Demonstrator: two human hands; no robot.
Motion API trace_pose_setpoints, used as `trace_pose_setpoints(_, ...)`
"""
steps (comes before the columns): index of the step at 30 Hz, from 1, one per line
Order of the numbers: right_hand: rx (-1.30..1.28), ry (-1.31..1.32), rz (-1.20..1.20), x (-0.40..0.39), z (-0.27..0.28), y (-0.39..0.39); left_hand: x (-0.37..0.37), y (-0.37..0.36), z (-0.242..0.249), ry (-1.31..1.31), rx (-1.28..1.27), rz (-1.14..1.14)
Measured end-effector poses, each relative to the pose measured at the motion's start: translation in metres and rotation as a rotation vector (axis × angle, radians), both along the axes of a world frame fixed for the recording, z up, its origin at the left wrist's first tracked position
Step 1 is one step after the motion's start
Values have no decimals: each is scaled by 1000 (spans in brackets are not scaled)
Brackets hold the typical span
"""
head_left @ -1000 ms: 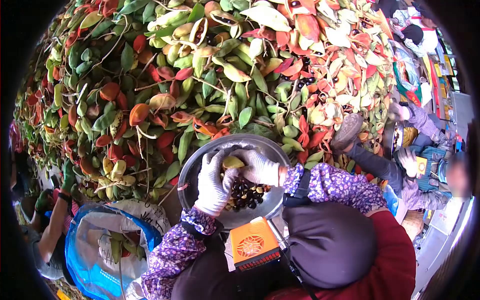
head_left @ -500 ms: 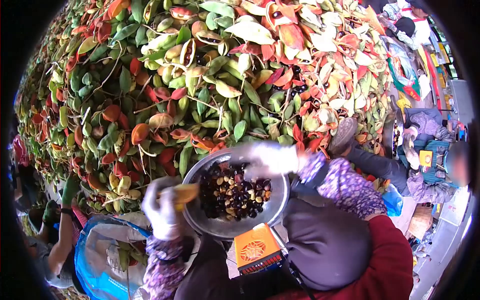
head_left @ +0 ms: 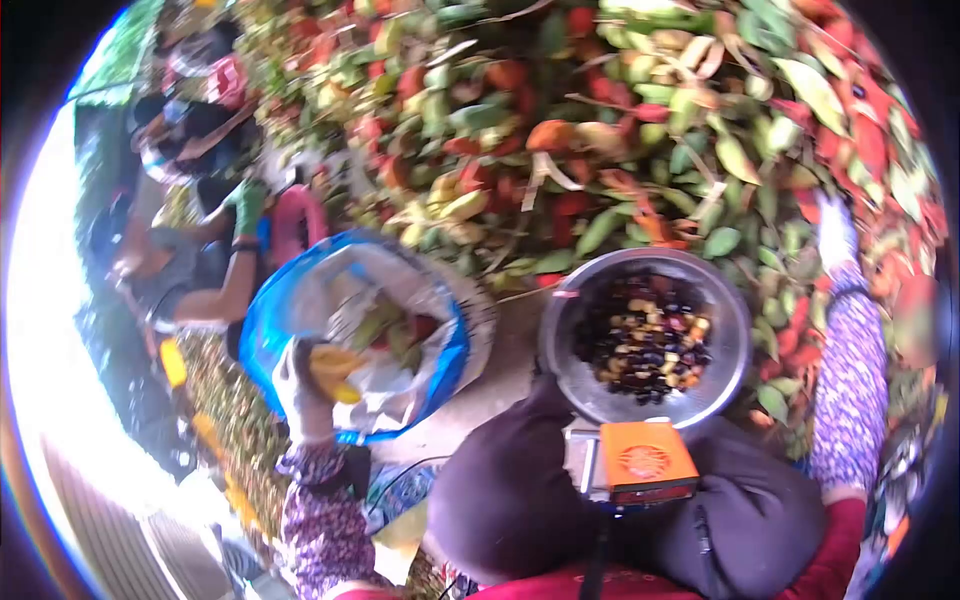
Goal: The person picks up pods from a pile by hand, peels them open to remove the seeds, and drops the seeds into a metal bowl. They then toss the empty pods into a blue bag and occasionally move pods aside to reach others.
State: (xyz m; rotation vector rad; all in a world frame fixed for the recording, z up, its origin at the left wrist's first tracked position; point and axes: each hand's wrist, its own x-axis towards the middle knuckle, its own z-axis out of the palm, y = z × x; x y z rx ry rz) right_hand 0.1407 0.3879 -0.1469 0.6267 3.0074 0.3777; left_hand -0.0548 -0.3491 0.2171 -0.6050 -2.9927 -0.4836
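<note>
A worker's gloved left hand [head_left: 303,392] grasps a yellow pod [head_left: 337,372] at the edge of a blue-rimmed bag [head_left: 262,310], where green pods [head_left: 385,330] lie inside. The gloved right hand [head_left: 836,235] reaches to the heap of red and green pods [head_left: 690,155]; blur hides whether its fingers grip anything. Between the arms, a metal bowl [head_left: 738,330] holds dark and pale seeds [head_left: 650,335], with an orange box [head_left: 648,462] just beside it. Beyond the bag, another person wears a green glove [head_left: 245,205].
</note>
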Motion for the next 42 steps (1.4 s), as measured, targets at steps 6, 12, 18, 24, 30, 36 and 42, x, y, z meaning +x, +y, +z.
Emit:
trace_pose_setpoints(6,-305,212,-69,21,36,-28,-21,-6,-30,-52,-8,287)
trace_pose_setpoints(12,-1437,868,-415,41,93,-83,-91,-150,-205,-513,-1516,-257)
trace_pose_setpoints(18,-1664,563,-396,35,164,-180,-58,96,-60,-273,-819,-31)
trace_pose_setpoints(24,-1519,415,77,5,190,-264,20,252,-111,-1420,580,-361)
trace_pose_setpoints(30,-1355,417,37,-12,170,-285,81,323,-203,-1584,1224,-35)
trace_pose_setpoints(36,-1744,204,-345,3,143,-299,104,296,-252,-1812,1379,208)
trace_pose_setpoints(42,-642,357,374,-2,149,-308,103,296,-247,-1779,1236,480)
